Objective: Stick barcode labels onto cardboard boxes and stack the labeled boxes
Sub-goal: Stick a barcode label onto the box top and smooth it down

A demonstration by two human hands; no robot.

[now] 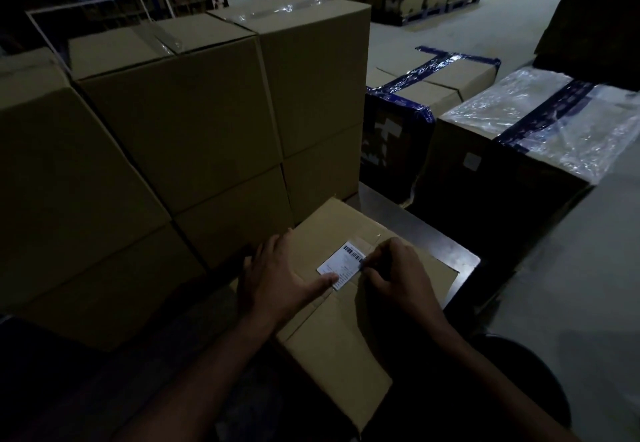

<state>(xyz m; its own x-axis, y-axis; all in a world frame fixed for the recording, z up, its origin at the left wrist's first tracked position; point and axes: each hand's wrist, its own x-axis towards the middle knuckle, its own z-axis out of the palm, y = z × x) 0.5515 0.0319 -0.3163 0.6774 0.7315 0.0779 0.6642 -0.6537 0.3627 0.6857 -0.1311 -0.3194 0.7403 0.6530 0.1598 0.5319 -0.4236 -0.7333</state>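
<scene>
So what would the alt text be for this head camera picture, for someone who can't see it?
Two hands smooth a white barcode label onto a cardboard box: the left hand presses its near edge, the right hand works its right edge. Stacked boxes stand on the left in a dim warehouse.

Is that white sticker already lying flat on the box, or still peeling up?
Mostly flat: the label lies on the box top. The right hand covers its right edge, so that part cannot be told.
</scene>
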